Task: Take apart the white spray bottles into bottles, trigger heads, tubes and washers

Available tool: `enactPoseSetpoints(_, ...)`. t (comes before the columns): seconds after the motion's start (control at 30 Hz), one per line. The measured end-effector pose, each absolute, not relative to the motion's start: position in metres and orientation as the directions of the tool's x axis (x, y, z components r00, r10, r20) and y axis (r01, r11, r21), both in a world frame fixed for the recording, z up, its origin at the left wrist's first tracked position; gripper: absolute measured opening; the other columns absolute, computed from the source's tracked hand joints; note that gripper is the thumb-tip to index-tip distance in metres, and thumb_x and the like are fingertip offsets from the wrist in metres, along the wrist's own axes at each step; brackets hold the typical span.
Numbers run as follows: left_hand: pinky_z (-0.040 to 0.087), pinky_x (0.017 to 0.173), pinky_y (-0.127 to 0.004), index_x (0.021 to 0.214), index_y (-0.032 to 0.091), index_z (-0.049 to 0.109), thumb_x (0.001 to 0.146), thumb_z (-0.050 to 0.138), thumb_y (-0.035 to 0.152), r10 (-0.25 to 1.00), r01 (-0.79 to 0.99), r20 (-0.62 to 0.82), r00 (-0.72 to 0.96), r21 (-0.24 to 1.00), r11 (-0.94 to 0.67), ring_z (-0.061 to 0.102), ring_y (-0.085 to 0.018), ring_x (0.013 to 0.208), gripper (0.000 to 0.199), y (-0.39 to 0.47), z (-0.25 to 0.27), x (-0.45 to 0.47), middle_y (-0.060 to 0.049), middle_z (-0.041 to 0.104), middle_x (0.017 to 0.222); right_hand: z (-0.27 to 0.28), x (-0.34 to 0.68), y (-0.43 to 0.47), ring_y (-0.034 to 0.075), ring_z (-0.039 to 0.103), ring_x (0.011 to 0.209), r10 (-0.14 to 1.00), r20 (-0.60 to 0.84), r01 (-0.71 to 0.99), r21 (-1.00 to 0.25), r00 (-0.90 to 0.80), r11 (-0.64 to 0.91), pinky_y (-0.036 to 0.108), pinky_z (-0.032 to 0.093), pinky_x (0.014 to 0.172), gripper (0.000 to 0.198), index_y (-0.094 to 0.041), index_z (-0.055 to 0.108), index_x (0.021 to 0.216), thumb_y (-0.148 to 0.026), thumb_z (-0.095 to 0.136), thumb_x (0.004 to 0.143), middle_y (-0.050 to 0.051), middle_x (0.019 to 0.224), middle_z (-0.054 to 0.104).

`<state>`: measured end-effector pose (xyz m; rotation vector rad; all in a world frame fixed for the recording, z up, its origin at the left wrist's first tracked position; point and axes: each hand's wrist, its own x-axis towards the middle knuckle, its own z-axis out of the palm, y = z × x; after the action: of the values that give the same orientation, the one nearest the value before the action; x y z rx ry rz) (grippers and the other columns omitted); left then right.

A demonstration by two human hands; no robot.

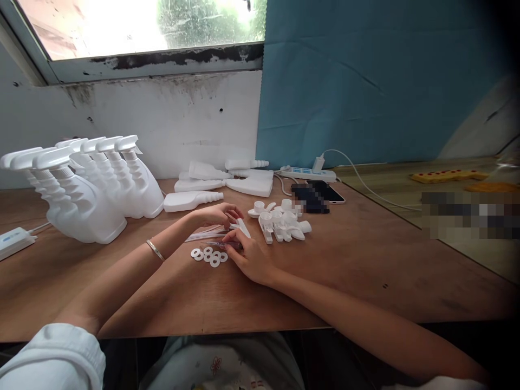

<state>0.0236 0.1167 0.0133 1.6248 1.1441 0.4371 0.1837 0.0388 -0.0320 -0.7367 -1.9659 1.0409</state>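
Observation:
My left hand is over the middle of the table, its curled fingers on a white plastic spray-head piece. Close to it, my right hand pinches a small screwdriver with a thin shaft pointing left; the fingers partly cover its handle. The white piece lies between both hands, and part of it is hidden. Thin white tubes rest beneath my left wrist. Several flat white washers lie in front of the hands. To the right is a pile of white trigger spray heads.
White bottles with spray heads stand at left. Bottles without spray heads lie near the wall. Two phones and a power strip with cables are at back right. A white adapter sits at the left edge.

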Motion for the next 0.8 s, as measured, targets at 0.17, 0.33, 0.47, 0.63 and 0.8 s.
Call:
enactPoseSetpoints(0.17, 0.05, 0.07, -0.029, 0.09, 0.014, 0.056, 0.052, 0.061, 0.003, 0.878, 0.434, -0.164, 0.45, 0.899, -0.055, 0.057, -0.02, 0.093, 0.04, 0.115, 0.008, 0.024, -0.008, 0.059, 0.095, -0.032, 0.184, 0.039, 0.014, 0.058, 0.07, 0.757, 0.371, 0.137, -0.847, -0.537, 0.513, 0.026, 0.047, 0.062, 0.01, -0.02, 0.051, 0.088, -0.019, 0.046, 0.079, 0.0, 0.079, 0.058)
enactPoseSetpoints(0.33, 0.05, 0.066, -0.027, 0.082, 0.012, 0.06, 0.058, 0.068, 0.017, 0.908, 0.495, -0.072, 0.412, 0.855, -0.157, 0.06, -0.017, 0.079, 0.026, 0.112, 0.008, 0.022, -0.007, 0.062, 0.084, -0.032, 0.185, 0.038, 0.015, 0.06, 0.077, 0.719, 0.397, 0.092, -0.839, -0.57, 0.536, 0.03, 0.048, 0.07, 0.009, -0.02, 0.05, 0.088, -0.018, 0.046, 0.08, 0.002, 0.083, 0.061)
enactPoseSetpoints(0.47, 0.05, 0.057, -0.024, 0.073, 0.012, 0.059, 0.063, 0.066, 0.023, 0.924, 0.579, -0.009, 0.382, 0.782, -0.231, 0.061, -0.014, 0.063, 0.017, 0.109, 0.013, 0.022, -0.004, 0.062, 0.068, -0.033, 0.185, 0.038, 0.016, 0.06, 0.079, 0.711, 0.412, 0.08, -0.833, -0.57, 0.547, 0.032, 0.05, 0.071, 0.01, -0.021, 0.05, 0.088, -0.017, 0.046, 0.08, 0.002, 0.087, 0.061)
enactPoseSetpoints(0.63, 0.048, 0.048, -0.021, 0.066, 0.013, 0.054, 0.068, 0.062, 0.028, 0.938, 0.625, 0.081, 0.338, 0.726, -0.288, 0.06, -0.012, 0.054, 0.017, 0.105, 0.018, 0.027, -0.001, 0.057, 0.057, -0.036, 0.185, 0.038, 0.015, 0.06, 0.078, 0.712, 0.412, 0.073, -0.837, -0.569, 0.543, 0.03, 0.051, 0.07, 0.01, -0.021, 0.05, 0.088, -0.017, 0.046, 0.08, 0.003, 0.089, 0.059)
enactPoseSetpoints(0.8, 0.046, 0.045, -0.019, 0.067, 0.014, 0.052, 0.071, 0.056, 0.023, 0.954, 0.657, 0.118, 0.275, 0.701, -0.276, 0.057, -0.011, 0.046, 0.011, 0.104, 0.02, 0.027, 0.0, 0.057, 0.05, -0.034, 0.185, 0.037, 0.016, 0.06, 0.079, 0.707, 0.407, 0.081, -0.834, -0.578, 0.546, 0.032, 0.05, 0.073, 0.009, -0.02, 0.049, 0.087, -0.017, 0.046, 0.08, 0.003, 0.087, 0.06)
